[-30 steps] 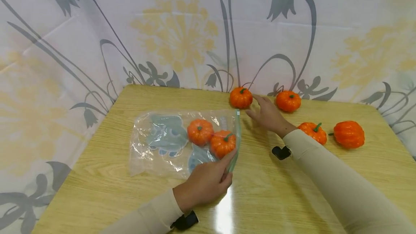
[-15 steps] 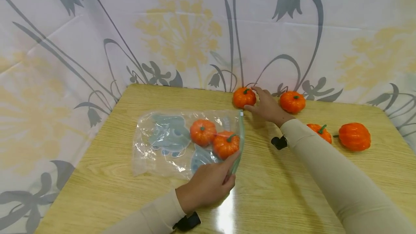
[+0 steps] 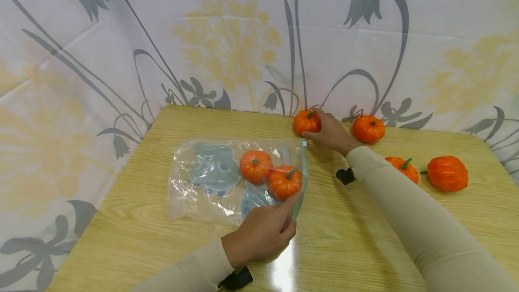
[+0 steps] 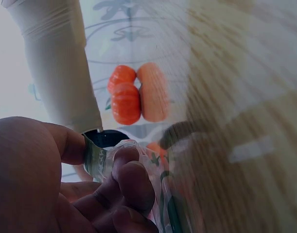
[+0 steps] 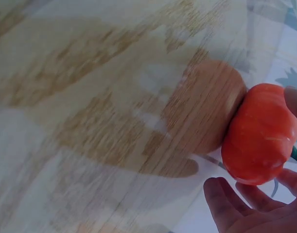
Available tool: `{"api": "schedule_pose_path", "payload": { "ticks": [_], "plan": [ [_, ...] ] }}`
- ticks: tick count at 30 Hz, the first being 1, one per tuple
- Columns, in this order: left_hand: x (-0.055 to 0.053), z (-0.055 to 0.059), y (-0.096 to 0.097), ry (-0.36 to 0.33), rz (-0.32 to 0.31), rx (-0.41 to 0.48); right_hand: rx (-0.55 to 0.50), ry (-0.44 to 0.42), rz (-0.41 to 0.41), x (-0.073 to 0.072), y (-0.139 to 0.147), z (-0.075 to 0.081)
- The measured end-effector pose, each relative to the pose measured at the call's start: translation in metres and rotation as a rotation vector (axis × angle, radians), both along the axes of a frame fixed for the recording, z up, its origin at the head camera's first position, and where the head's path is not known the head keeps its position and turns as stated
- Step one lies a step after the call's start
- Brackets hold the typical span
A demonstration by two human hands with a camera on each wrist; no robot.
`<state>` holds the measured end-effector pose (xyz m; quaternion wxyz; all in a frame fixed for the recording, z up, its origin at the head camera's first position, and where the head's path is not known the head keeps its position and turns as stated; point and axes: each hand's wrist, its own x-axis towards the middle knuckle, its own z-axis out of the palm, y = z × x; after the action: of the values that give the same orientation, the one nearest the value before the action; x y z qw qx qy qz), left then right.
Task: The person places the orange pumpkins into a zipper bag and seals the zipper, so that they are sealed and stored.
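My left hand [image 3: 262, 232] pinches the green-edged opening of a clear zip bag [image 3: 181, 199], which lies flat on the table in the head view. Inside the bag are two small orange pumpkins [image 3: 256, 166], side by side near the opening. At the table's back edge, my right hand [image 3: 329, 133] has its thumb and fingers around the right side of another small pumpkin [image 3: 306, 123]. That pumpkin [image 5: 260, 136] still rests on the tabletop in the right wrist view. In the left wrist view, curled fingers [image 4: 133, 182] hold the bag's rim.
Another pumpkin [image 3: 368, 129] sits right of my right hand, at the back. Two more, one partly behind my right sleeve [image 3: 405, 211], lie farther right; the outermost pumpkin [image 3: 448, 173] is on its side. A flower-patterned cloth [image 3: 227, 48] hangs behind the wooden table [image 3: 134, 238].
My right hand has moved up to the back pumpkin and its fingers have closed around it. The left hand keeps its hold on the bag; the view has shifted slightly.
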<state>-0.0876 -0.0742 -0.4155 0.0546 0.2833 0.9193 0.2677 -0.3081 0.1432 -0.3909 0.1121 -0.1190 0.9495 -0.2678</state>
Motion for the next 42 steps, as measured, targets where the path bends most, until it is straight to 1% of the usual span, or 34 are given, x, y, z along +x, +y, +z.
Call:
{"api": "schedule_pose_path", "payload": {
  "ticks": [9, 14, 19, 23, 28, 33, 36, 42],
  "plan": [
    [-0.001, -0.002, -0.001, 0.000, -0.011, -0.001, -0.001, -0.001, -0.010, -0.003, -0.004, -0.006],
    [-0.001, -0.001, 0.000, 0.005, -0.011, -0.006, 0.000, 0.023, -0.003, -0.004, -0.003, -0.008],
    [0.000, -0.001, 0.000, -0.004, -0.010, -0.005, -0.006, 0.050, -0.005, -0.002, -0.001, -0.009],
    [0.000, -0.001, 0.000, -0.013, -0.006, -0.006, -0.011, 0.042, -0.015, 0.002, 0.002, -0.008],
    [0.000, -0.001, 0.000, 0.005, -0.005, -0.013, -0.037, 0.060, -0.022, 0.009, 0.008, -0.001],
    [0.001, 0.000, 0.001, 0.005, -0.007, -0.007, -0.062, 0.068, -0.007, 0.017, 0.014, 0.004],
    [0.001, 0.000, 0.001, 0.019, -0.009, -0.008, -0.079, 0.071, 0.004, 0.022, 0.017, 0.005],
    [0.001, 0.000, 0.001, 0.021, -0.010, -0.011, -0.101, 0.141, 0.022, 0.031, 0.024, 0.005]
  ]
}}
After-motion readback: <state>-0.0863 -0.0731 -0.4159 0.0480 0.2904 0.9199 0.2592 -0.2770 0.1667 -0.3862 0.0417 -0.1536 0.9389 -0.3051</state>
